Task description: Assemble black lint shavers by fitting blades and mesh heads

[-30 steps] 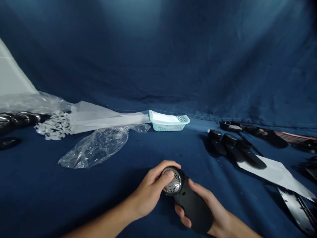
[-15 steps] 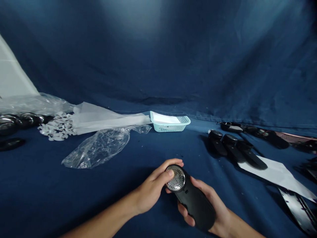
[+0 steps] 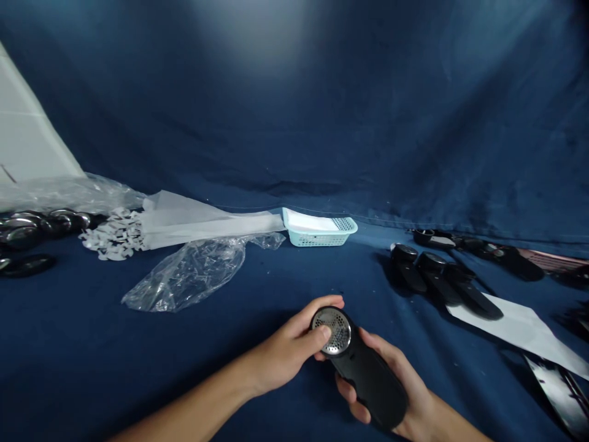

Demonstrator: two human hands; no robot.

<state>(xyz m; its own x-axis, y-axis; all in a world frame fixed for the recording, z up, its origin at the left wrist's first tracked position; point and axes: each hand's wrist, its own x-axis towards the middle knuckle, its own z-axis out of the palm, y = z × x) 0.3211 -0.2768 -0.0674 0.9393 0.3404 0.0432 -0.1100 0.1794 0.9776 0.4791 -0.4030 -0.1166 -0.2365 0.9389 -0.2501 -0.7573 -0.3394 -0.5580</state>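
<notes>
A black lint shaver [image 3: 363, 371] with a round perforated metal head lies in my right hand [image 3: 396, 383], whose fingers wrap under its body. My left hand [image 3: 288, 350] grips the head end, the thumb pressing on the metal mesh and the fingers curled round its far rim. Both hands hover low over the blue cloth [image 3: 92, 368] near the front middle.
A crumpled clear plastic bag [image 3: 188, 273] and a white bag with small white pieces [image 3: 110, 236] lie at the left. A pale blue basket [image 3: 319, 230] stands behind. Several black shaver bodies [image 3: 432, 276] and a white sheet [image 3: 519, 328] lie at the right; dark round parts [image 3: 27, 227] at far left.
The shaver and both hands have drifted slightly right and down in the picture; the grip is unchanged.
</notes>
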